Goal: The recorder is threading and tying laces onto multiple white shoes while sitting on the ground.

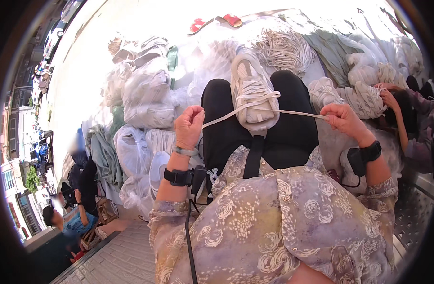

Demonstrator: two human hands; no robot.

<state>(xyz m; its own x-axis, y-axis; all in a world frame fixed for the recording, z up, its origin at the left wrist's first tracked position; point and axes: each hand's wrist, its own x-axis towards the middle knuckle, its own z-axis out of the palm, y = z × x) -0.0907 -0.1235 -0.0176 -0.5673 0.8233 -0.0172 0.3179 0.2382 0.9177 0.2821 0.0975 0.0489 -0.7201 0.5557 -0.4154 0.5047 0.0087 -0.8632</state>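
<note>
A white and beige sneaker (255, 92) lies on my lap between my thighs, its toe pointing away from me. Its flat off-white shoelace (292, 112) is laced through the upper and crosses over the tongue, with a loop at the right side. One lace end stretches left to my left hand (189, 127), whose fingers are pinched on it. The other end runs right, held between the thumb and fingers of my right hand (345, 122). Both lace ends look drawn nearly straight, and neither hand touches the shoe itself.
Clear bags of white shoes (148, 97) are heaped to the left. A bundle of off-white laces (285, 49) lies ahead, near red sandals (232, 20). At right, another person's hand (390, 100) touches more shoes (363, 100). Someone in blue (75, 218) sits at far left.
</note>
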